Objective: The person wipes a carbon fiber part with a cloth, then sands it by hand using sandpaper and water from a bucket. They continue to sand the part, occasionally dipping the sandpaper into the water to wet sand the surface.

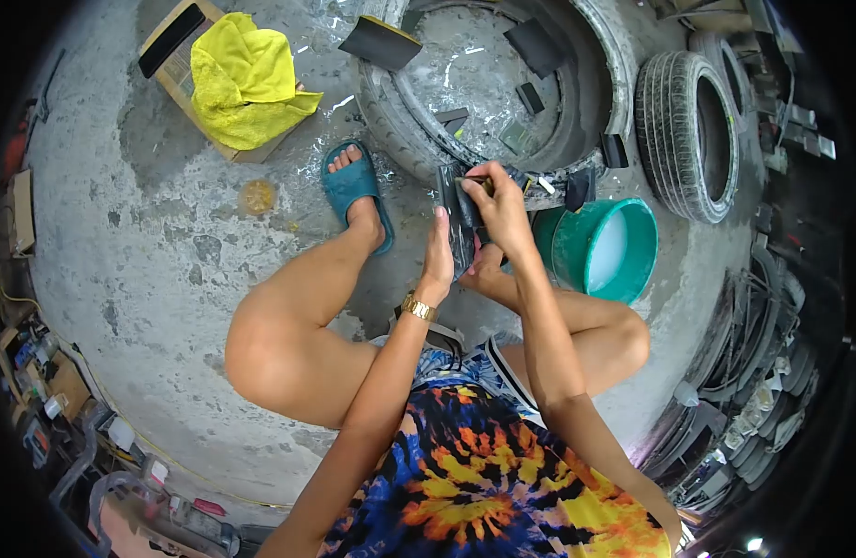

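Note:
A long, narrow, dark glossy piece (458, 228) stands out between my knees; its exact kind does not show. My left hand (436, 256), with a gold watch at the wrist, grips its left side and lower part. Against its upper right face presses my right hand (504, 212), fingers pinched round a small dark folded pad (476, 186) that looks like sandpaper. My fingers partly cover the pad. Just right of my hands is a green bucket (560, 244) holding whitish liquid. Beyond them lies a large tyre (391, 121) with dark sheets on its rim.
More tyres (653, 130) stand at the right. A yellow cloth (246, 79) and a black phone (171, 40) rest on a cardboard box (172, 88) at upper left. My left foot wears a teal slipper (355, 181). Assorted parts line both sides of the concrete floor (149, 270).

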`<state>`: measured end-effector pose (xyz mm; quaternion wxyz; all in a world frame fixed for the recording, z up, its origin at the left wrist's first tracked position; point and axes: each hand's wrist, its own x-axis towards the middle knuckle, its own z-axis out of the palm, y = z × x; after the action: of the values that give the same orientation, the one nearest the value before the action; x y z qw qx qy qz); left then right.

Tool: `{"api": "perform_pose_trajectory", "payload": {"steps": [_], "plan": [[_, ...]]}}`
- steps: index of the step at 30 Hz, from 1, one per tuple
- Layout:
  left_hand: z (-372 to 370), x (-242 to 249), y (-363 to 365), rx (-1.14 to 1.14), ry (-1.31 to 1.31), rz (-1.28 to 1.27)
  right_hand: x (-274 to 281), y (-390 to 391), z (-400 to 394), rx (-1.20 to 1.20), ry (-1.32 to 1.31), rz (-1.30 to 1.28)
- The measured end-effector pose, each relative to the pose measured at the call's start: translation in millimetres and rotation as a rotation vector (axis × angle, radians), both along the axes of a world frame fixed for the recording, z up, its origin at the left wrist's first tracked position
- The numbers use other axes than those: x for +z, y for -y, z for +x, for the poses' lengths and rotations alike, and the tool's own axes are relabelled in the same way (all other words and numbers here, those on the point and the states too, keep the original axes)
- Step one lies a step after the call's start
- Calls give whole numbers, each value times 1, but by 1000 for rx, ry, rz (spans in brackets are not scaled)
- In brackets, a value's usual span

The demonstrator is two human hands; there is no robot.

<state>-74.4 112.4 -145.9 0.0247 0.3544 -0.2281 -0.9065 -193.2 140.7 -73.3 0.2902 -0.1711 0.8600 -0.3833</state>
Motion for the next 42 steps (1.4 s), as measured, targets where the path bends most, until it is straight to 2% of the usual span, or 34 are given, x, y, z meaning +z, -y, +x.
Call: {"api": "perform_pose_trajectory", "payload": {"steps": [2, 4, 6, 8, 9, 12, 17, 20, 22, 24, 28, 33, 35, 38, 42], "plan": [[2, 2, 0, -46, 2, -12, -14, -4, 16, 136, -342, -1], [-5, 18, -1, 59, 85, -255, -15, -5, 35, 43, -306, 95], [-7, 11, -1, -20, 108, -235, -18, 5, 33, -3, -330, 85], [-9, 0, -13, 134, 164, -417, -29, 21, 25, -10, -363, 96], [-5, 10, -5, 75, 117, -255, -33, 24, 22, -18, -403, 102], [-4, 7, -9, 54, 85, -341, -31, 3, 42, -49, -312, 32], [2, -6, -17, 33, 147, -315, -46, 27, 22, -12, -486, 18], [4, 0, -11, -74, 181, -378, -42, 2, 41, -46, -360, 39], [2, -4, -15, -71, 185, -357, -41, 14, 32, -32, -385, 52], [-1, 2, -18, 62, 179, -211, -44, 30, 19, -38, -348, 52], [4, -4, -17, -76, 194, -394, -32, 14, 35, -76, -266, 56], [1, -1, -18, -27, 202, -366, -41, 21, 26, -112, -241, -18], [-1, 1, -18, -9, 200, -427, -40, 4, 38, -120, -172, 50], [-1, 1, -18, -5, 198, -372, -41, 30, 19, -83, -274, 68], [-3, 3, -16, 23, 167, -363, -36, 11, 35, -141, -191, 29]]}}
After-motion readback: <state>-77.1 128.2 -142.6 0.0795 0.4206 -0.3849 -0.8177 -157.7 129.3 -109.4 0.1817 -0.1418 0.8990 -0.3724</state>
